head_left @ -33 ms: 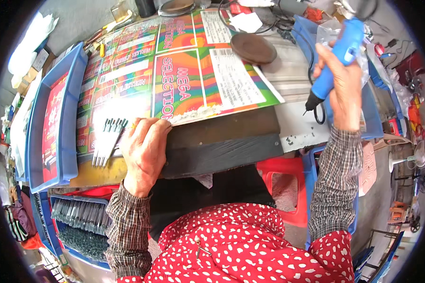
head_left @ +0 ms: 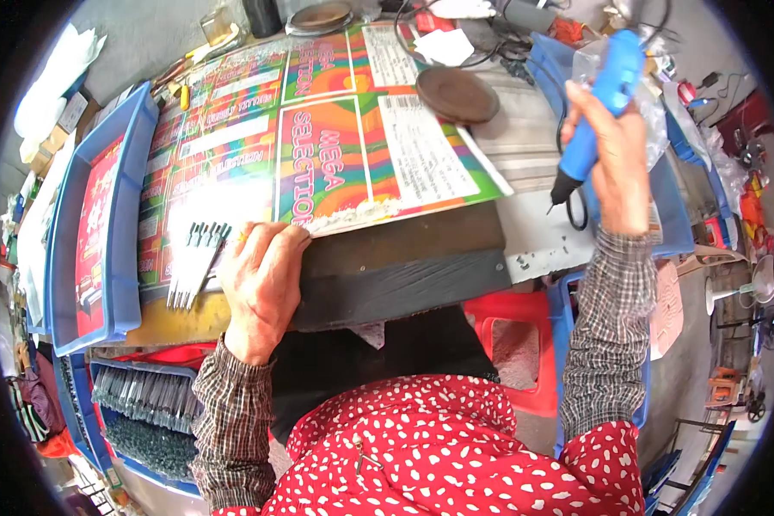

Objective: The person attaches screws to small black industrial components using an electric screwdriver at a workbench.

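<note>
In my raised right hand (head_left: 619, 155) is a blue electric screwdriver (head_left: 580, 150). Its black nose and thin bit point down and to the left, and its upper end is blurred. My left hand (head_left: 262, 279) rests at the near edge of the table, fingers curled in and together by the corner of a colourful printed sheet (head_left: 327, 163). Whatever its fingers may hold is hidden. Just left of that hand, several slim pale sticks with dark green tips (head_left: 199, 258) lie side by side on the sheet.
A blue tray (head_left: 129, 215) stands at the left, and a bin of dark, slim parts (head_left: 146, 400) sits below it. A round brown disc (head_left: 457, 93) lies on the sheet's far right. Dark crumbs dot a pale board (head_left: 542, 249). A red stool (head_left: 520, 335) is under the table.
My right hand and the screwdriver have shifted slightly left in the picture, the tool's tip a little lower. My left hand stays in place.
</note>
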Available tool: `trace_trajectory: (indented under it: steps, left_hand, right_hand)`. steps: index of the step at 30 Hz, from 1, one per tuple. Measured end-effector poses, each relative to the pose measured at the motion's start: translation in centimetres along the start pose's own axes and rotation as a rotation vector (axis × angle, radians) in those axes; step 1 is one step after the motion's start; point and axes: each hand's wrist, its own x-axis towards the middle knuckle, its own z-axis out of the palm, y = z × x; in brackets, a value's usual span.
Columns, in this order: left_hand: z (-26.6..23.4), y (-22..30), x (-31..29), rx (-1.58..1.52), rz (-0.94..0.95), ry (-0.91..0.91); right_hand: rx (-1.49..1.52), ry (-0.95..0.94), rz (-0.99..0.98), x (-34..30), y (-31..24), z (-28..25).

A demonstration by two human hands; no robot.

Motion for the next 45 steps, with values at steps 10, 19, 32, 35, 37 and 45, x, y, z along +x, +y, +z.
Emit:
trace_trajectory:
  steps: [10,19,32,35,37,45]
  left_hand:
    - [-0.1,0.0,-0.1,0.013,-0.011,-0.059]
    - [-0.1,0.1,-0.2,0.011,-0.022,-0.057]
    - [-0.1,-0.2,-0.3,-0.010,-0.038,-0.085]
    - [0.0,-0.1,-0.2,-0.016,-0.036,-0.084]
    - [0.0,-0.1,-0.4,-0.012,-0.047,-0.079]
    - [-0.1,-0.1,-0.5,-0.003,-0.051,-0.095]
  right_hand:
    - [-0.274,-0.025,0.069,6.7,6.0,0.9]
    - [-0.809,-0.175,0.124,9.8,7.9,3.6]
    - [-1.024,-0.277,-0.087,11.3,8.6,6.9]
    - [-1.126,-0.174,0.031,11.4,9.7,6.2]
    - [-1.139,-0.162,0.065,11.4,9.7,6.3]
    - [-1.264,-0.113,0.061,12.0,10.8,5.3]
